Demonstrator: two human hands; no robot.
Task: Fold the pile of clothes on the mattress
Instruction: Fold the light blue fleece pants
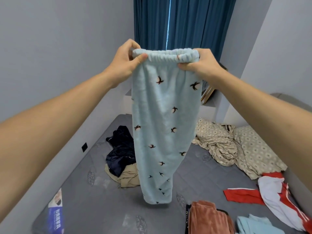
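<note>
Head view: a left hand and right hand each pinch an end of the elastic waistband of pale-blue fleece pyjama trousers with a bird print, hanging above the grey mattress. The fabric looks soft, light and limp; the waistband is the surest hold. The trousers hide part of the dark-and-beige clothes heap; the near-right garments are cut off.

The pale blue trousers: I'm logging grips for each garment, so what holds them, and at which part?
Both hands hold the trousers up by the elastic waistband: the left hand pinches its left end, the right hand its right end. The legs hang free.
</note>
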